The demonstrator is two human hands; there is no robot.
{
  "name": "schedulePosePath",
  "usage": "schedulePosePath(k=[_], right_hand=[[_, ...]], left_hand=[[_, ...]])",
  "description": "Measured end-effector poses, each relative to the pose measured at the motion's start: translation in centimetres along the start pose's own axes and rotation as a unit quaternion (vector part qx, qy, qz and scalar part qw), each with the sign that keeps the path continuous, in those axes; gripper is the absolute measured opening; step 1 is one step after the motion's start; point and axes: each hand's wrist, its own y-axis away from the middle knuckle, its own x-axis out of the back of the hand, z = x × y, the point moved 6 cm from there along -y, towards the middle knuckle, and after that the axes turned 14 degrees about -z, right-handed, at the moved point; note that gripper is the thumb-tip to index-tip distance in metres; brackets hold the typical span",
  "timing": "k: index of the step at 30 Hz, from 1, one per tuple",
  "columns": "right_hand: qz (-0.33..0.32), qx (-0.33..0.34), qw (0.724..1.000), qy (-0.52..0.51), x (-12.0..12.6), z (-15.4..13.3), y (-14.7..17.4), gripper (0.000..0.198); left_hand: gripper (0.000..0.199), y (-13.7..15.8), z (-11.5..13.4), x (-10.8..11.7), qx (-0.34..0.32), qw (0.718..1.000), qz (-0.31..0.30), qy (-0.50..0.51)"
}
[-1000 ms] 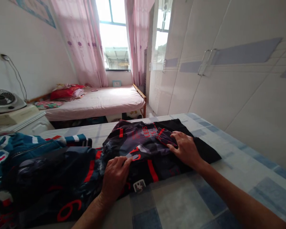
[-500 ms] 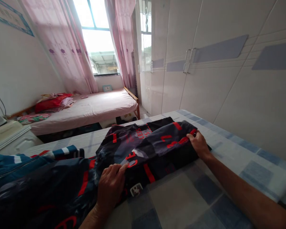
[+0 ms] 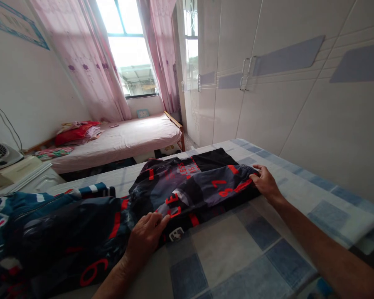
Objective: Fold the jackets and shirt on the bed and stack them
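Observation:
A black and dark-grey long-sleeved top [image 3: 162,178] with red lettering lies spread on the checked bed sheet [image 3: 227,261]. One of its sleeves [image 3: 202,193], marked with red figures, runs across the body of the top between my hands. My right hand [image 3: 266,181] pinches the cuff end of that sleeve at the right. Near the sleeve's upper end, my left hand [image 3: 148,232] has thumb and fingers closed on the fabric. A white patch [image 3: 176,234] shows on the top beside my left hand.
Left of the top lie a dark garment [image 3: 71,224] with red marks and a teal jacket [image 3: 50,201]. A fan [image 3: 1,153] stands at the far left. Beyond are a pink-sheeted bed [image 3: 134,135] with a red bundle [image 3: 76,133], and a white wardrobe [image 3: 268,108] along the right.
My right hand has drawn the cuff slightly right and towards me, and the sleeve lies lower over the top. My left hand stays at the sleeve's upper end. The view has shifted a little.

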Motion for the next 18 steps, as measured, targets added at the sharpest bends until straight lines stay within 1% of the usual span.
schedulePosePath(k=[2, 3, 5, 6, 7, 8, 9, 11, 12, 13, 14, 15, 16, 17, 18], right_hand=[[-0.038, -0.012, 0.992, 0.122, 0.2, 0.1, 0.5, 0.043], [-0.039, -0.004, 0.984, 0.176, 0.4, -0.4, 0.7, 0.043], [-0.002, 0.052, 0.968, 0.246, 0.9, -3.0, 1.6, 0.045], [0.017, 0.093, 0.962, 0.257, 0.9, -4.9, 2.1, 0.047], [0.022, 0.140, 0.956, 0.256, 0.5, -7.0, 2.8, 0.048], [0.004, 0.193, 0.950, 0.246, -0.4, -9.3, 3.5, 0.048], [-0.029, 0.243, 0.941, 0.233, -1.8, -11.4, 4.4, 0.049], [-0.117, 0.328, 0.911, 0.223, -5.2, -14.9, 6.1, 0.053], [-0.161, 0.364, 0.890, 0.222, -7.1, -16.0, 6.9, 0.054], [-0.199, 0.389, 0.871, 0.224, -8.7, -16.4, 7.5, 0.055], [-0.230, 0.400, 0.857, 0.230, -10.0, -16.1, 7.7, 0.055], [-0.252, 0.394, 0.851, 0.238, -10.9, -15.1, 7.5, 0.056], [-0.263, 0.374, 0.853, 0.251, -11.4, -13.6, 6.7, 0.056], [-0.267, 0.339, 0.862, 0.268, -11.4, -11.7, 5.6, 0.057], [-0.257, 0.292, 0.875, 0.288, -11.0, -9.6, 4.1, 0.060]], left_hand=[[0.026, 0.0, 0.5, -0.1, -0.031, 0.998, -0.057, 0.010], [0.024, -0.3, 0.7, 0.1, -0.037, 0.995, -0.087, 0.024], [0.022, -1.3, 0.7, 0.7, -0.026, 0.990, -0.127, 0.063], [0.022, -2.1, 0.7, 1.2, -0.014, 0.988, -0.130, 0.083], [0.023, -2.9, 0.6, 1.7, -0.001, 0.988, -0.122, 0.096], [0.024, -3.8, 0.5, 1.9, 0.013, 0.989, -0.111, 0.100], [0.026, -4.7, 0.5, 1.9, 0.025, 0.990, -0.100, 0.096], [0.030, -5.9, 0.6, 0.9, 0.037, 0.992, -0.098, 0.069], [0.034, -6.1, 0.6, -0.1, 0.040, 0.992, -0.108, 0.054], [0.039, -6.0, 0.6, -1.2, 0.041, 0.991, -0.121, 0.044], [0.044, -5.6, 0.5, -2.3, 0.045, 0.989, -0.135, 0.039], [0.049, -5.1, 0.3, -3.3, 0.053, 0.987, -0.148, 0.039], [0.052, -4.5, 0.0, -4.1, 0.064, 0.984, -0.160, 0.042], [0.055, -3.9, -0.2, -4.7, 0.075, 0.982, -0.168, 0.047], [0.056, -3.3, -0.4, -5.1, 0.084, 0.979, -0.176, 0.052]])
